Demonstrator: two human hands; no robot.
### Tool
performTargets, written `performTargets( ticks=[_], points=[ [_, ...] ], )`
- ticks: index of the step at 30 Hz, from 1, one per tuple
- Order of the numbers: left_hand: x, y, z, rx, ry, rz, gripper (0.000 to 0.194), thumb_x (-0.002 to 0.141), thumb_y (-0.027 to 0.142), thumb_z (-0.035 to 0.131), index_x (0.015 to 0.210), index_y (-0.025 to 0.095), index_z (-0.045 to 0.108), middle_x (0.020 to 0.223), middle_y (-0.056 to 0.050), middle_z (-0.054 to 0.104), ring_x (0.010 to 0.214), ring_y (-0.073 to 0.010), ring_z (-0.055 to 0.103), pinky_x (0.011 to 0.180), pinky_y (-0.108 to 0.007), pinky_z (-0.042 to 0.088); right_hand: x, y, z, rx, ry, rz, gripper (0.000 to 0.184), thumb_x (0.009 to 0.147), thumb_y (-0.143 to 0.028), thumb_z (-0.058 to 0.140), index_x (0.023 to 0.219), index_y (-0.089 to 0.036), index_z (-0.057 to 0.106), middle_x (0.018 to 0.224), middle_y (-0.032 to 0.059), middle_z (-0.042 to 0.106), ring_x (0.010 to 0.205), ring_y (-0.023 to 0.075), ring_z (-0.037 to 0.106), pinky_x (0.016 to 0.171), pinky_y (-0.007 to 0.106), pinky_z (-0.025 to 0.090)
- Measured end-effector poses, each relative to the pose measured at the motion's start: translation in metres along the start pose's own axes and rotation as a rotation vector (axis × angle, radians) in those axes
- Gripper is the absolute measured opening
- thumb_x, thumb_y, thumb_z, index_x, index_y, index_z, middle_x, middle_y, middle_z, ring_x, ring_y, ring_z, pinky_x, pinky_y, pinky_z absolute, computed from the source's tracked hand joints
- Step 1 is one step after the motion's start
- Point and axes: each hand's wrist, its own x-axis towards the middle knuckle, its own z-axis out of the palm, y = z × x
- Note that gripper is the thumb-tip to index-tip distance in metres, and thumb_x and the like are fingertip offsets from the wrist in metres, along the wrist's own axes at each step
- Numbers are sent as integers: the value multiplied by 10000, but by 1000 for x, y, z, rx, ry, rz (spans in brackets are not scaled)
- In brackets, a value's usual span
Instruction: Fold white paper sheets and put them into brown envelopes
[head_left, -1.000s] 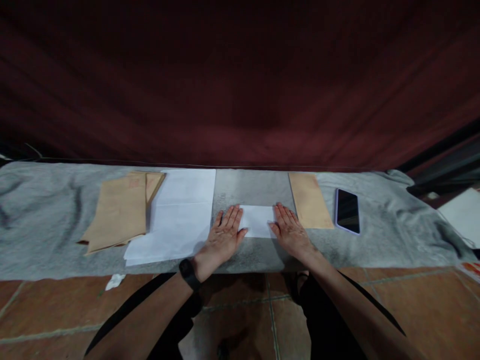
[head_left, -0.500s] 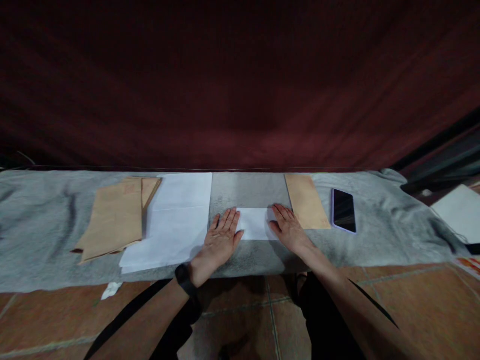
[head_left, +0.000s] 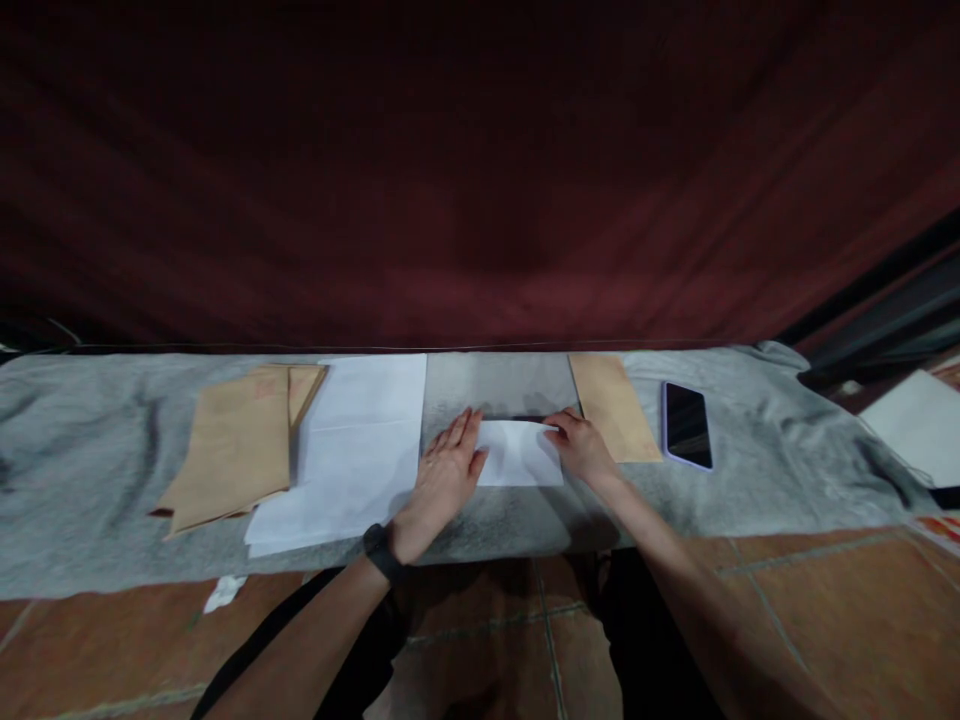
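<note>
A small folded sheet of white paper [head_left: 519, 455] lies on the grey cloth in front of me. Its far edge stands slightly off the cloth, with a dark shadow behind it. My left hand [head_left: 448, 468], wearing a black wristband [head_left: 382, 552], rests at the paper's left end with fingers stretched out and the thumb against its edge. At the far right corner, my right hand [head_left: 586, 448] has its fingers bent and closed on the folded paper. Just beyond that hand lies a brown envelope [head_left: 616, 405].
Large white sheets [head_left: 352, 445] are stacked left of my left hand. Several brown envelopes [head_left: 240, 440] overlap them. A phone [head_left: 687, 425] in a purple case lies at the right on the grey cloth [head_left: 780, 450]. A dark red curtain [head_left: 480, 200] hangs behind.
My right hand has gone from lying flat on the paper to gripping its far right corner. The paper's far edge has lifted a little. My left hand has tilted slightly.
</note>
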Motion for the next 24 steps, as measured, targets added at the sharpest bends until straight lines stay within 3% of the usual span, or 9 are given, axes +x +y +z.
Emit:
performTargets(
  ticks=[2, 4, 7, 10, 12, 16, 20, 24],
  points=[
    [5, -1, -1, -71, 81, -1, 568, 950, 193, 530, 1499, 116, 410, 1542, -155, 476, 1366, -266, 525, 1109, -408, 465, 3, -6, -5, 155, 81, -19, 156, 900, -192, 556, 922, -207, 709, 883, 38, 699, 807, 189, 668, 759, 311, 544],
    [10, -2, -5, -146, 176, 2, 413, 940, 158, 534, 1352, 150, 568, 1421, -127, 602, 1260, -245, 607, 1053, -383, 509, 2, -14, -12, 278, 173, -78, 137, 931, -247, 562, 896, -219, 691, 843, 22, 697, 806, 187, 673, 733, 299, 542],
    [14, -1, -18, -207, 336, 47, 174, 954, 164, 536, 1043, 195, 683, 1163, -72, 716, 1077, -221, 667, 964, -368, 544, -2, -26, -25, 336, 296, -209, 131, 971, -274, 566, 920, -237, 681, 906, 30, 719, 906, 203, 689, 817, 335, 549],
    [12, 0, -31, -169, 438, 126, 157, 959, 146, 525, 980, 205, 669, 1108, -61, 708, 1034, -223, 646, 934, -383, 539, -8, -31, -34, 253, 343, -337, 112, 988, -241, 563, 976, -254, 673, 1014, 42, 736, 1040, 218, 681, 935, 392, 533],
    [9, 0, -33, -110, 409, 179, 174, 953, 114, 510, 982, 197, 660, 1147, -77, 696, 1044, -232, 634, 930, -390, 538, -12, -29, -36, 147, 314, -394, 123, 991, -213, 550, 1000, -254, 665, 1032, 49, 740, 1068, 224, 676, 959, 411, 530],
    [-1, -2, -21, 29, 192, 282, 219, 918, 48, 506, 1014, 181, 651, 1213, -106, 681, 1120, -249, 622, 980, -392, 525, -20, -15, -30, -75, 153, -469, 193, 975, -126, 493, 1014, -236, 646, 1061, 58, 743, 1028, 221, 680, 994, 428, 523],
    [-13, -1, -8, 151, 34, 309, 306, 898, 12, 483, 1100, 181, 638, 1264, -114, 667, 1154, -257, 629, 996, -415, 512, -31, -7, -24, -194, 36, -510, 204, 927, -89, 517, 1037, -218, 631, 1094, 62, 740, 980, 216, 686, 1046, 438, 498],
    [-19, 5, -7, 250, -81, 330, 368, 892, -18, 428, 1142, 178, 613, 1294, -104, 658, 1175, -240, 631, 987, -395, 518, -41, -9, -22, -258, -74, -536, 238, 886, -65, 530, 1033, -215, 642, 1131, 68, 730, 1032, 224, 673, 1072, 449, 476]
  ],
)
